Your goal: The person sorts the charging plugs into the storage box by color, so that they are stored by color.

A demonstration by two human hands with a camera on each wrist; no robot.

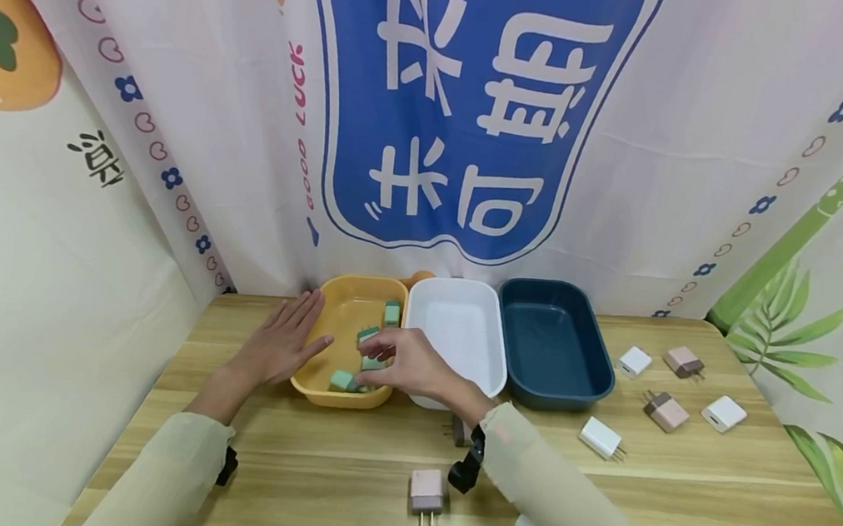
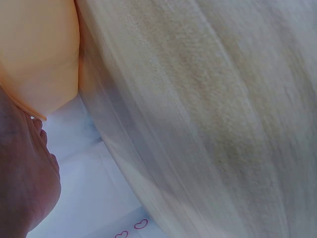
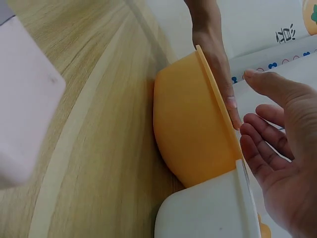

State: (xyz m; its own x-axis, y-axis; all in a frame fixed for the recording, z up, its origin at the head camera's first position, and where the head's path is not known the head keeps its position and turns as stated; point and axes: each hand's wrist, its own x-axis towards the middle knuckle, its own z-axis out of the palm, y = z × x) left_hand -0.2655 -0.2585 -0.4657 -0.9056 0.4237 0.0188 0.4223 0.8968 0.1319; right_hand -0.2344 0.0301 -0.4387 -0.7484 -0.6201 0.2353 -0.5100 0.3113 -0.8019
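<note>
Left hand (image 1: 280, 347), fingers straight, likely steadies the yellow tray (image 1: 340, 400); right hand (image 1: 414, 364), grasping nothing, hovers over green chargers (image 1: 392, 315).

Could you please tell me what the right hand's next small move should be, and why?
Probably lift the right hand away from the orange tray toward a pink charger: the hand looks empty, green chargers lie inside the tray, and that pink one lies on the table.

Green charger (image 1: 372, 364) part-hidden (behind fingers (image 1: 386, 342)), pink charger (image 3: 25, 104) cropped
</note>
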